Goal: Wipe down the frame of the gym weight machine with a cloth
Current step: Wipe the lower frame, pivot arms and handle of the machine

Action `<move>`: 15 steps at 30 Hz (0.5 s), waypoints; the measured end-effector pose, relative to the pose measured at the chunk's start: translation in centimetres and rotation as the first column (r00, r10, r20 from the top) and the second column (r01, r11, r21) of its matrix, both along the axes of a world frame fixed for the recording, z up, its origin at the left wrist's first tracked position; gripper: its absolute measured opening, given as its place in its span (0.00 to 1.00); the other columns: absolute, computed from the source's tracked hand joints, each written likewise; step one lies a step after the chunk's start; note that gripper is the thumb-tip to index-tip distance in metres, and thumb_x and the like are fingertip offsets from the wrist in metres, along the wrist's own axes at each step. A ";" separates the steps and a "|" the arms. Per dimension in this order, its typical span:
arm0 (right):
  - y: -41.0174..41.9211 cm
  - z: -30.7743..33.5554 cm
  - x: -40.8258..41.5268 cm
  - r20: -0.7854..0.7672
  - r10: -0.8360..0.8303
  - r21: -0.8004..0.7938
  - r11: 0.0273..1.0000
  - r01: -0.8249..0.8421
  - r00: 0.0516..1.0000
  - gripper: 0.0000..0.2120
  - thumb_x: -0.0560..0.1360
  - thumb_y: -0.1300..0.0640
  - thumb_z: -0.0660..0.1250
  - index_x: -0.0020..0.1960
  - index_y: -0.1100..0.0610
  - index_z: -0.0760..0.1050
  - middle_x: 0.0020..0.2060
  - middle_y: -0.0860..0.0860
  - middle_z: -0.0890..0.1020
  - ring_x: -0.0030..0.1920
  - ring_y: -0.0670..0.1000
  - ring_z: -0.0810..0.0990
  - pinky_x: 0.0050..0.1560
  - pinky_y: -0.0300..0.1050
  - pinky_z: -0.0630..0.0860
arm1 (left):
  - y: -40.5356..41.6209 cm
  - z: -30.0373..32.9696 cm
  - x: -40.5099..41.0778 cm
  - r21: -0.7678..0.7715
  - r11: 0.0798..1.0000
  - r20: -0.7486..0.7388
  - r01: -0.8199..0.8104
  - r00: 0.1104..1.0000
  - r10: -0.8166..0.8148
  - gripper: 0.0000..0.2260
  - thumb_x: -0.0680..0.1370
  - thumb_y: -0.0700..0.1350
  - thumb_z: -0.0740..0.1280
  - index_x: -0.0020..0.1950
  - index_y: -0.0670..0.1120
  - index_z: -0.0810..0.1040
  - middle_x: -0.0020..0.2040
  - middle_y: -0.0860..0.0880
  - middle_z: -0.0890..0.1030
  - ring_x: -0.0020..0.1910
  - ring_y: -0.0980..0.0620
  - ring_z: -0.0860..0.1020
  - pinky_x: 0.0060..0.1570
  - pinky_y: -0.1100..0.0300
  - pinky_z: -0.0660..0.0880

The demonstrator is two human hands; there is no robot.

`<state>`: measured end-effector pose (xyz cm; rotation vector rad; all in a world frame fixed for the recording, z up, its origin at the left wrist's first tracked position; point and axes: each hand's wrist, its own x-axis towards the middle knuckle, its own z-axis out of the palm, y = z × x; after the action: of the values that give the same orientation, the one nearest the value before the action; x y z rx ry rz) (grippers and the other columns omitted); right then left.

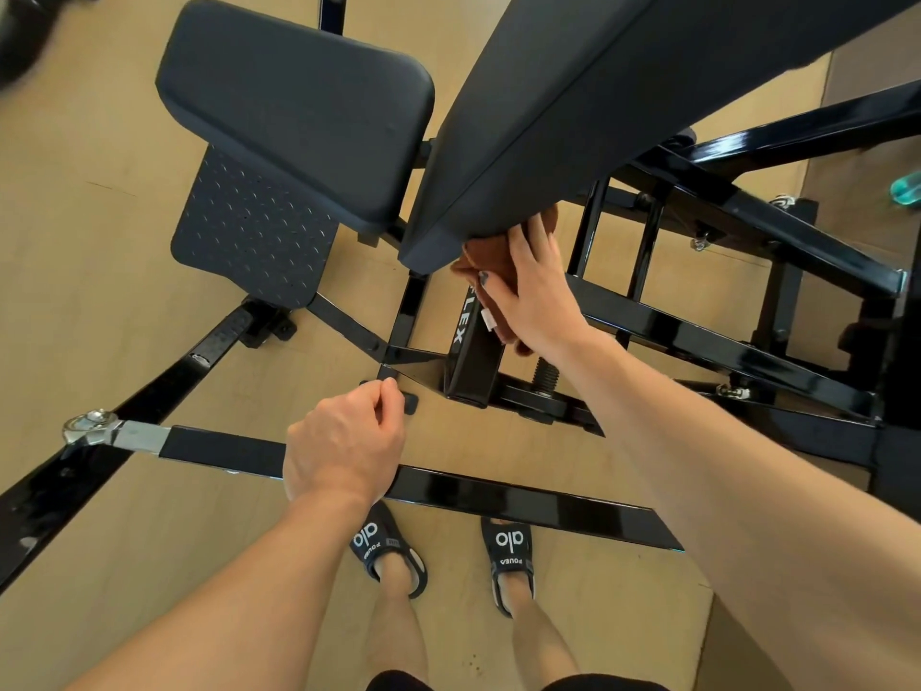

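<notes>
A black steel weight machine frame (697,341) fills the view, with a dark padded seat (299,102) and a long dark back pad (573,92) above it. My right hand (533,291) grips a brown cloth (478,266) and presses it against the upright post just under the lower end of the back pad. The cloth is partly hidden by the hand and the pad. My left hand (344,446) hovers over a low black crossbar (498,496), fingers curled with thumb against forefinger, holding nothing that I can see.
A perforated black footplate (249,241) sits below the seat. A black lever arm with a chrome joint (94,426) runs to the left. My feet in black sandals (508,546) stand on the wooden floor behind the crossbar. A teal bottle (904,189) lies at the right edge.
</notes>
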<state>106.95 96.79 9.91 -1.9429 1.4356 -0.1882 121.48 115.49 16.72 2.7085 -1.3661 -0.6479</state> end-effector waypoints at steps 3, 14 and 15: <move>1.1 0.5 0.6 0.001 -0.049 0.020 0.999 0.049 0.999 0.36 0.83 0.48 0.64 0.84 0.52 0.49 0.83 0.52 0.52 0.81 0.60 0.55 0.79 0.59 0.60 | 0.0 -0.1 -0.1 -0.011 1.000 -0.005 0.005 1.000 -0.005 0.23 0.85 0.57 0.52 0.32 0.52 0.70 0.27 0.55 0.75 0.27 0.54 0.74 0.27 0.62 0.68; 9.2 2.8 -1.7 -0.010 0.119 0.151 0.982 -0.117 0.993 0.32 0.85 0.55 0.61 0.84 0.51 0.49 0.83 0.48 0.50 0.78 0.55 0.59 0.80 0.54 0.59 | 0.1 -0.1 -0.1 -0.023 1.000 -0.005 0.005 1.000 -0.005 0.24 0.85 0.57 0.53 0.32 0.51 0.70 0.27 0.55 0.74 0.27 0.53 0.75 0.28 0.61 0.73; 7.7 2.5 -1.8 0.001 0.124 0.138 0.983 -0.123 0.992 0.32 0.85 0.55 0.61 0.84 0.51 0.49 0.83 0.48 0.49 0.79 0.56 0.58 0.80 0.55 0.59 | 0.1 -0.1 -0.1 -0.023 1.000 -0.005 0.007 1.000 -0.007 0.24 0.85 0.57 0.53 0.32 0.51 0.70 0.27 0.55 0.74 0.27 0.53 0.75 0.28 0.62 0.72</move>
<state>105.18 104.47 12.39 -1.9136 1.2930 -0.0236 121.37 115.64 16.60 2.6842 -1.3743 -0.6349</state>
